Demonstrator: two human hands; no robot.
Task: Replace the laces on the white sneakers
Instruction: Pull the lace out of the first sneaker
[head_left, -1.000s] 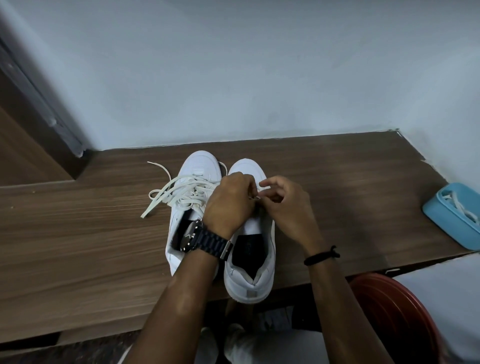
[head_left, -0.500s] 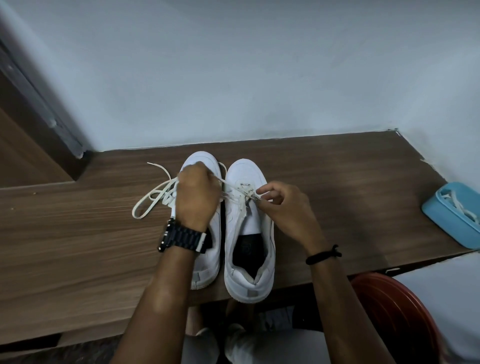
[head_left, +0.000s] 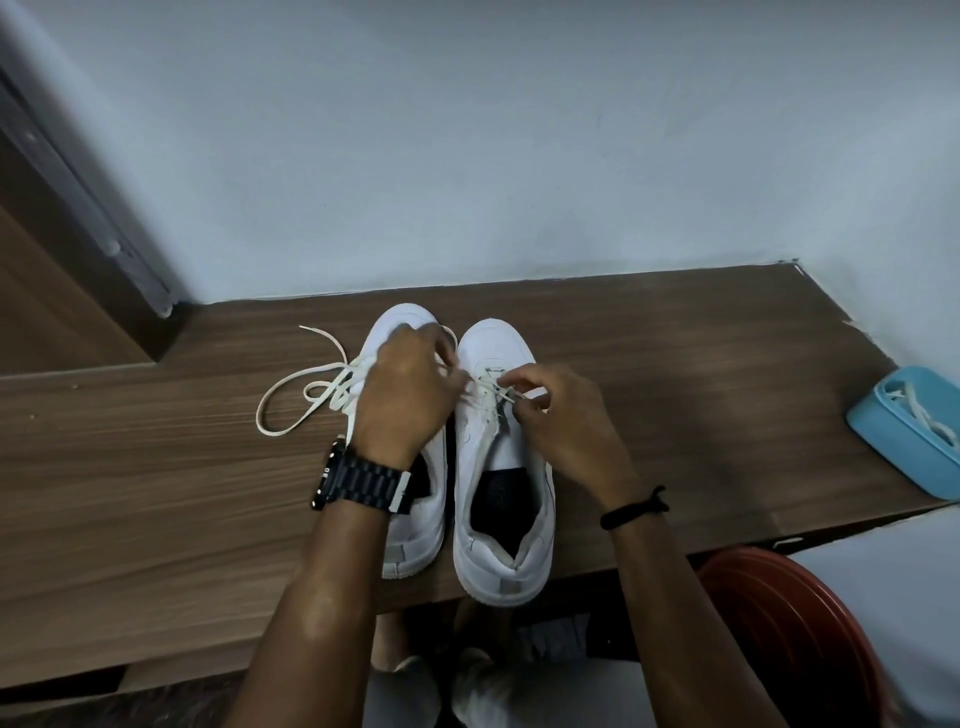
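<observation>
A loose cream lace (head_left: 291, 395) trails in loops over the brown wooden tabletop (head_left: 156, 493), running off the left sneaker (head_left: 415, 525). That shoe is plain white with a dark insole, and the left hand (head_left: 402, 395), a black watch (head_left: 363, 480) on its wrist, lies over its front half with fingers curled down; a strand of lace leads from under those fingers, so it seems to grip the lace. Just beside it, sides almost touching, stands the right sneaker (head_left: 501, 540), white as well, tongue bare, with lace threaded only through the eyelets near the toe. The right hand (head_left: 561, 423), a black band (head_left: 634, 512) at the wrist, pinches the lace over those eyelets. Both shoes lie lengthwise from the table's near edge toward the wall (head_left: 467, 156), toes pointing at the wall, heels at the edge. Far right sits a blue box (head_left: 893, 441) holding another lace, and below the table a red round tub (head_left: 779, 623).
</observation>
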